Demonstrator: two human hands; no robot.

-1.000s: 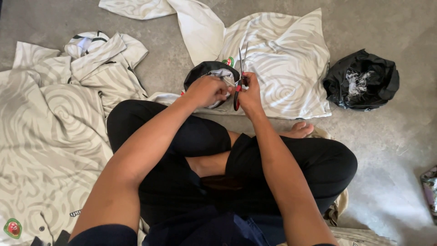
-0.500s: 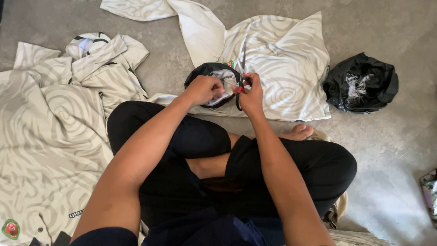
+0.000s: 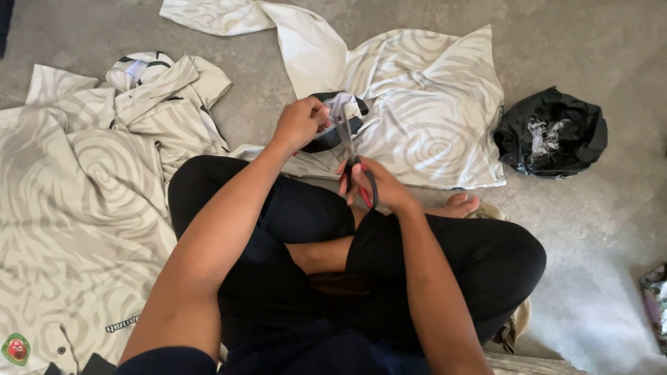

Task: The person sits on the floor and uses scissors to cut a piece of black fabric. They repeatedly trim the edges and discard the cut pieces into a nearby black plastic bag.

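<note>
I sit cross-legged on a grey floor. My left hand [image 3: 300, 123] grips the black-trimmed collar edge of a cream patterned garment [image 3: 431, 125] spread ahead of me. My right hand [image 3: 379, 186] holds scissors [image 3: 351, 156] with red and black handles, blades pointing up toward the collar piece [image 3: 340, 114] by my left fingers. The blade tips reach the white fabric at the collar; whether they bite into it I cannot tell.
More cream patterned fabric [image 3: 76, 187] lies in a heap to my left. A black plastic bag [image 3: 552, 132] with white scraps sits to the right. A small colourful cloth [image 3: 656, 298] shows at the right edge.
My right hand has drawn back toward my knee with the scissors, now lower than before. My left hand has lifted the collar piece slightly upward.
</note>
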